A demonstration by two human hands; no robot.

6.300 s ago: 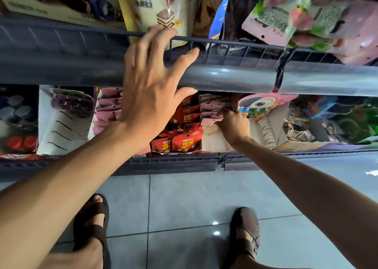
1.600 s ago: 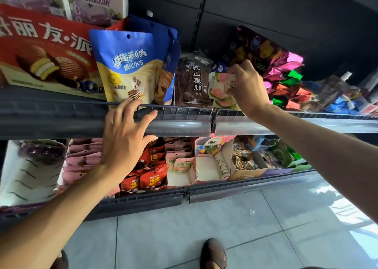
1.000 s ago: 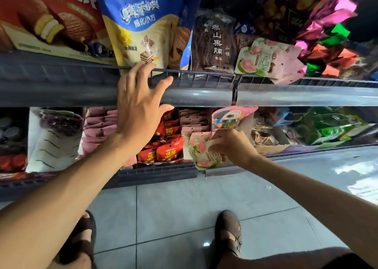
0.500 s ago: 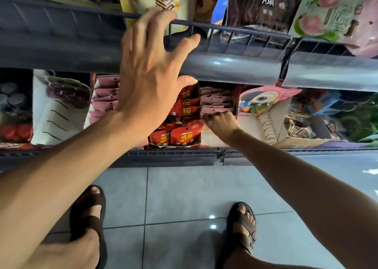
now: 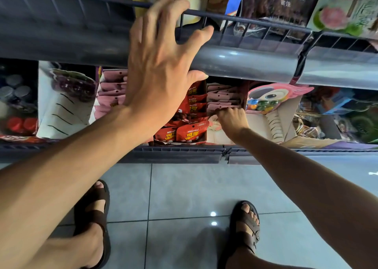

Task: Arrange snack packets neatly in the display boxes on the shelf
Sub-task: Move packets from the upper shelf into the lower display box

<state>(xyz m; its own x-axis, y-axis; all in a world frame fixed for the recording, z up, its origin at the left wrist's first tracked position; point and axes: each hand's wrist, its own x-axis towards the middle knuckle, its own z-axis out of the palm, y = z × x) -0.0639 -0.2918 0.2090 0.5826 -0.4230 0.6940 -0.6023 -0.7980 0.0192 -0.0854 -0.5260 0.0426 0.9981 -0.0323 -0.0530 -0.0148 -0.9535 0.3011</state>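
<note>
- Curled over the pale pink snack packets, the right hand has its fingers bent down onto the top edges of the front ones. It looks to be pinching them; the thumb is hidden, so how firmly cannot be told.
- Those packets stand in a row, one behind another, inside a white cardboard display box. The box sits at the front edge of the lower grey shelf, near its middle. It lies between a box of red glossy snack packets on its left and a pink owl-faced cardboard box on its right.
- Spread wide and holding nothing, the left hand rests on the grey plastic front rail of the upper shelf. Its fingertips reach over the thin dark wire guard, apparently for support.
- More pink-and-green peach-print packets lie at the right end of the upper shelf, likely not yet sorted.
- Handling, as a judgement: the packets look light, thin and soft, with smooth film that may slip and buckle if pushed from one corner. The stiffer sealed top edge by the hang hole seems the best place to pinch. Pressing evenly along that edge should seat them upright without creasing.
- Leaning neighbours could tip forward over the box's low front wall.
</note>
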